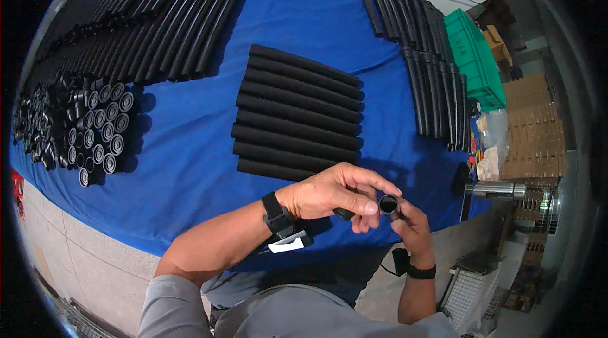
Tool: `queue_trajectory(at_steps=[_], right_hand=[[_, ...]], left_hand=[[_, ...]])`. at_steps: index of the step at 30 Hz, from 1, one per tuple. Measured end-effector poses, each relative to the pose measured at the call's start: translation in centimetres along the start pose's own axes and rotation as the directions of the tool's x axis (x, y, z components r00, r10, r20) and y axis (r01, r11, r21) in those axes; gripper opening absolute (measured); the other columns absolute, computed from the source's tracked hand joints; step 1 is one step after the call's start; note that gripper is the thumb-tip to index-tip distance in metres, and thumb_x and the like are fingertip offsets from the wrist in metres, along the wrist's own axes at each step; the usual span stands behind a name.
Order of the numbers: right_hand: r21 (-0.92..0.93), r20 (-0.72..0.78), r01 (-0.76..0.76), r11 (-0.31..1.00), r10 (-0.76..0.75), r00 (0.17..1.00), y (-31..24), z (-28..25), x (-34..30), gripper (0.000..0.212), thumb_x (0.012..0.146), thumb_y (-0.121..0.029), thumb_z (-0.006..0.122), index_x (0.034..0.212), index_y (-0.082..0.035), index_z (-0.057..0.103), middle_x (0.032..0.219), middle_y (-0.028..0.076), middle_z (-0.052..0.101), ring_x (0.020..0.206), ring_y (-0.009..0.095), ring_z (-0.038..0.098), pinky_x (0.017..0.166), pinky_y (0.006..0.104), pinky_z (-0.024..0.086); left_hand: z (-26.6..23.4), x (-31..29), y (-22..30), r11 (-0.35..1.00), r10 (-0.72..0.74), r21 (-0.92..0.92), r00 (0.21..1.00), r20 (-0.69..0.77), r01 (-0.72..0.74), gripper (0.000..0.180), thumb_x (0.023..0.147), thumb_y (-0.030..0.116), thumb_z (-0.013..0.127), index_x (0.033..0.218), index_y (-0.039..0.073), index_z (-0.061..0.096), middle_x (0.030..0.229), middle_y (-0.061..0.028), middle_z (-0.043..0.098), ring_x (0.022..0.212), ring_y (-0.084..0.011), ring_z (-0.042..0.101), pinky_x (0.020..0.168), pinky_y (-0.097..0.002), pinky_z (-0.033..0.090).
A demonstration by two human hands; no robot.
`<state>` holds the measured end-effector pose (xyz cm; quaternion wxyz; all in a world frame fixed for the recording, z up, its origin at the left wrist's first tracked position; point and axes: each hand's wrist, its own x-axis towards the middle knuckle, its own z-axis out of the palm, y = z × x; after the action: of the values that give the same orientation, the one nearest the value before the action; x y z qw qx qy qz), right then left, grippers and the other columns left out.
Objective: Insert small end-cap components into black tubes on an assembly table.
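Note:
A black round piece with a pale rim and dark centre (389, 204) faces up between my hands near the table's front edge. My right hand (413, 227) grips it from the right; its length below is hidden. My left hand (342, 197) is bent over from the left, thumb and forefinger at the rim. Under its palm, in the curled fingers, a small black part (344, 214) shows only in part. Just beyond my left hand, several black foam-like sleeves (297, 113) lie side by side on the blue cloth (190, 192).
Many black tubes (190, 34) lie in rows at the far left. Before them stand heaped black caps (104, 122) with ringed ends. More black tubes (430, 91) lie at the right, beside a green crate (472, 59). A metal cylinder (500, 190) juts at the right edge, near stacked cardboard (535, 126).

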<state>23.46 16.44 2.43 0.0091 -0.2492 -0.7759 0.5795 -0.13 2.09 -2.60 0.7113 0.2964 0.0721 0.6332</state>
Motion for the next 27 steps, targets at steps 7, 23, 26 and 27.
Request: queue_trajectory(at_steps=[7, 23, 26, 27], right_hand=[[-0.012, -0.151, 0.081, 0.997, -0.082, 0.985, 0.1, 1.4, 0.4, 0.041, 0.084, -0.020, 0.074, 0.115, 0.002, 0.059, 0.108, 0.007, 0.061, 0.099, 0.016, 0.058, 0.089, 0.0290, 0.045], [-0.101, -0.064, 0.159, 0.982, -0.166, 0.984, 0.8, -0.7, 1.0, 0.041, 0.079, -0.018, 0.080, 0.110, -0.001, 0.059, 0.106, 0.010, 0.063, 0.098, 0.020, 0.061, 0.089, 0.0333, 0.048], [-0.134, -0.135, 0.199, 0.971, -0.217, 0.967, -0.2, 0.4, 1.4, 0.039, 0.080, -0.020, 0.078, 0.108, 0.000, 0.060, 0.102, 0.010, 0.064, 0.093, 0.020, 0.062, 0.083, 0.0326, 0.048], [-0.133, -0.133, 0.199, 0.971, -0.217, 0.967, -0.4, 0.4, 1.6, 0.039, 0.080, -0.020, 0.078, 0.108, 0.000, 0.060, 0.102, 0.010, 0.064, 0.093, 0.020, 0.062, 0.083, 0.0326, 0.048]], left_hand=[[0.1, 0.0, 0.0, 1.000, 0.002, 0.000, 0.999, -0.053, -0.002, 0.044, 0.088, 0.006, 0.068, 0.130, -0.001, 0.057, 0.086, -0.0153, 0.072, 0.071, -0.0183, 0.070, 0.066, -0.0295, 0.056], [0.7, 0.1, 0.4, 0.997, -0.063, 0.043, 0.996, -0.065, 0.066, 0.048, 0.089, 0.007, 0.067, 0.135, 0.002, 0.054, 0.085, -0.0135, 0.072, 0.071, -0.0163, 0.069, 0.068, -0.0277, 0.056], [0.7, 0.0, 0.3, 0.997, -0.048, 0.053, 0.996, -0.080, 0.052, 0.048, 0.089, 0.007, 0.067, 0.135, 0.003, 0.054, 0.084, -0.0135, 0.072, 0.072, -0.0161, 0.069, 0.068, -0.0275, 0.056], [0.7, 0.1, 0.3, 0.997, -0.047, 0.054, 0.996, -0.082, 0.051, 0.048, 0.089, 0.007, 0.067, 0.135, 0.003, 0.054, 0.084, -0.0135, 0.072, 0.072, -0.0161, 0.069, 0.068, -0.0275, 0.056]])
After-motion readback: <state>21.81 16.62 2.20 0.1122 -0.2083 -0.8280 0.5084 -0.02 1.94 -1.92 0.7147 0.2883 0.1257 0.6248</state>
